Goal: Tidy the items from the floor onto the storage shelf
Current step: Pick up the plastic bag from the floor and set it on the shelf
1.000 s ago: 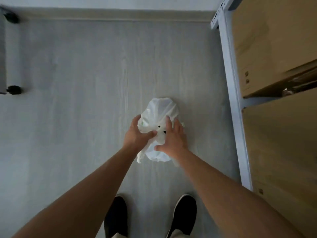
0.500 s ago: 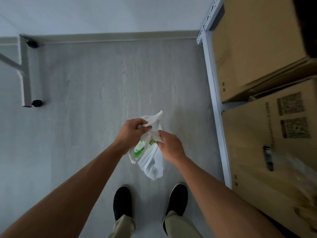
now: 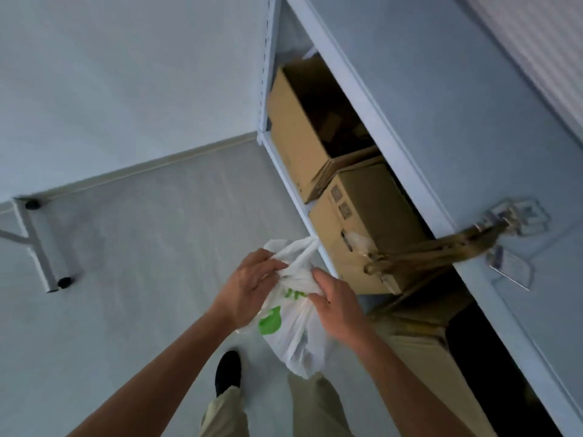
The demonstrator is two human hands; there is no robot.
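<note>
a: pale grey wood-grain floor [image 3: 151, 247] runs up to a blank white wall, and a light grey metal storage shelf [image 3: 372, 121] stands along your right. where's your bag?

b: you've got the thin white plastic bag with green print [image 3: 291, 329] up off the floor, hanging in front of your legs, just beside the shelf's front edge.

a: and your hands?

b: your left hand [image 3: 249, 287] is clenched around the bunched top of the bag, and your right hand [image 3: 334, 305] pinches the same gathered plastic from the other side. both are grasping it, close together, nearly touching.

a: what's on the shelf beside you?

b: an open brown cardboard box [image 3: 303, 134] sits at the far end of the lower level, with a closed brown cardboard box with printed labels [image 3: 362, 222] right next to it, nearer you. on the level above, some clear plastic packets [image 3: 517, 216] lie on the board, blurred, with a tan strap [image 3: 435, 250] trailing down over the edge.

a: anything else near you?

b: a grey metal frame leg with black feet [image 3: 47, 247] stands on the floor well off to your left. your black shoe [image 3: 227, 370] and beige trousers show below the bag.
</note>
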